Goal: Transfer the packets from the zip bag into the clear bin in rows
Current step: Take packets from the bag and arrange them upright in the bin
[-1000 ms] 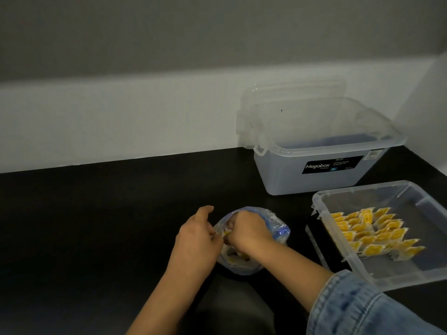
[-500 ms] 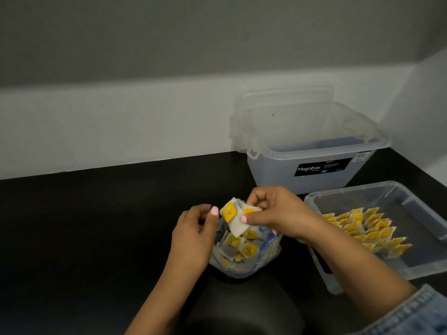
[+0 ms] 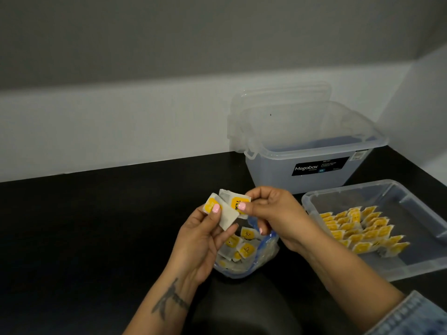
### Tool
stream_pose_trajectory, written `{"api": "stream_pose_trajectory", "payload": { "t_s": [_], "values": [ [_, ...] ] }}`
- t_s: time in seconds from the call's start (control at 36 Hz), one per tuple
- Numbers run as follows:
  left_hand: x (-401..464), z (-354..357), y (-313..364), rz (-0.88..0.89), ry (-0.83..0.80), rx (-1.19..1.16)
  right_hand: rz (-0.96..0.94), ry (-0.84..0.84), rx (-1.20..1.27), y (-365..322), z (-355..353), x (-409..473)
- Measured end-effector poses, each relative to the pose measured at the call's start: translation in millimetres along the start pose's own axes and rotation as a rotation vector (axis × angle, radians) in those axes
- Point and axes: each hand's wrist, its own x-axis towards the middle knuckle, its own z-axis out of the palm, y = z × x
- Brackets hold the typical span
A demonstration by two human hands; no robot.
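A clear zip bag (image 3: 251, 259) with a blue seal lies open on the black table, holding several white packets with yellow labels. Above it both hands hold packets lifted out. My left hand (image 3: 200, 240) pinches a white packet (image 3: 226, 215) under its thumb. My right hand (image 3: 275, 213) pinches another packet (image 3: 238, 201) by its edge. The two packets overlap. To the right, the shallow clear bin (image 3: 411, 206) holds several packets (image 3: 362, 230) laid in overlapping rows.
A deeper translucent box (image 3: 314, 165) labelled Megabox stands at the back, its lid (image 3: 278, 100) leaning behind it against the white wall. Bare black table spreads to the left. A denim sleeve (image 3: 416, 317) shows at the bottom right.
My right hand came out of the bag with packets and rose above it. My left hand left the bag's rim and took hold of one of the packets.
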Motion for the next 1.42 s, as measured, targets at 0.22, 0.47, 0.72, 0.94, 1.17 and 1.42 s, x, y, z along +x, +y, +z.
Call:
{"api": "stream_pose_trajectory", "payload": {
  "t_s": [0.22, 0.47, 0.72, 0.94, 1.17, 1.42],
  "values": [
    [0.3, 4.3, -5.2, 0.070, -0.004, 0.100, -0.048, 0.108, -0.001, -0.4, -8.3, 2.9],
    [0.6, 23.4, -19.1, 0.169, 0.020, 0.263, -0.237, 0.095, -0.439, -33.6, -58.8, -6.3],
    [1.4, 62.2, -47.2, 0.231, -0.053, 0.378, -0.242, 0.045, -0.904, -70.6, -161.4, -37.3],
    [0.1, 100.8, -74.3, 0.292, -0.118, 0.502, -0.064, -0.066, -1.283, -41.2, -219.3, -50.5],
    [3.0, 126.9, -95.3, 0.320, -0.112, 0.507, 0.048, -0.244, -1.423, -7.1, -252.8, -52.6],
    [6.7, 145.6, -111.8, 0.325, -0.086, 0.536, 0.104, -0.412, -1.654, 17.9, -268.1, -49.0]
  ]
}}
